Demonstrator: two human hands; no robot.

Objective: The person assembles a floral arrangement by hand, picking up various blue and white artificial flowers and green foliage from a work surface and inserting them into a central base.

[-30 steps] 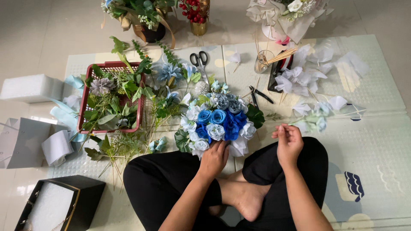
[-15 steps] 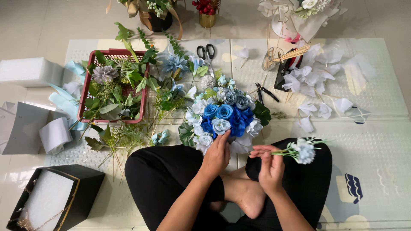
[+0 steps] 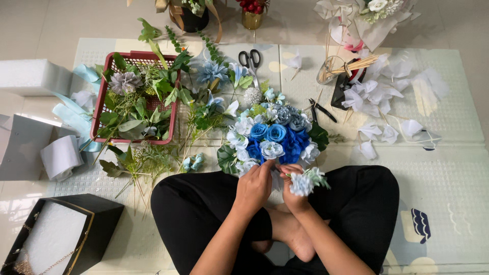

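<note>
Sitting cross-legged on a floor mat point(image 3: 448, 168), one person works with two hands. Left hand point(image 3: 253, 186): fingers pinched at the lower edge of one blue-and-white bouquet point(image 3: 272, 140), just above the knees. Right hand point(image 3: 291, 191): fingers closed around one pale blue flower sprig point(image 3: 304, 181), touching the bouquet's edge. Nearby: one red basket point(image 3: 102, 102) of greenery, one pair of scissors point(image 3: 250, 60), one pair of pliers point(image 3: 321, 109), one black box point(image 3: 94, 224).
</note>
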